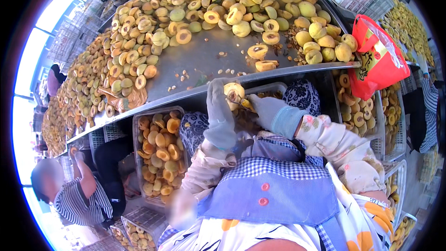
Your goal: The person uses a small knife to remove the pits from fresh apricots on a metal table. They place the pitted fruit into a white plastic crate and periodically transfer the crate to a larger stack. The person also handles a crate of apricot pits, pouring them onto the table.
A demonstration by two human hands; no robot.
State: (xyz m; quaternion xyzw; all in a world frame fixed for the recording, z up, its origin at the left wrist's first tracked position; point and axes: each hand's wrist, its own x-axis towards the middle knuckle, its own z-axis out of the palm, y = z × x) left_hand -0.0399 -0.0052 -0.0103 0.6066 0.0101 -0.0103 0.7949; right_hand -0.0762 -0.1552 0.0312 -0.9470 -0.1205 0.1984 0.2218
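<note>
One cut fruit [234, 91] sat in the grip of the gloved left hand [220, 114], pinched between its thumb and fingers with the pale flesh facing up. Just to the right of that grip, the gloved right hand [272, 110] was closed on a small yellow tool [247, 105], whose end reached the fruit's lower right edge; one could not tell whether it cut in. Beyond the grip lay the metal table [197, 58], its raised edge just past the fingertips, with a broad heap of fruit halves [162, 30] spread over its far and left parts. To the right of the grip, near the table's corner, a cluster of fruit [325, 42] stood beside a red bag [378, 60]. Left of the grip, below the table edge, a crate [185, 158] held more halves; farther left sat a co-worker in a striped top [76, 200].
</note>
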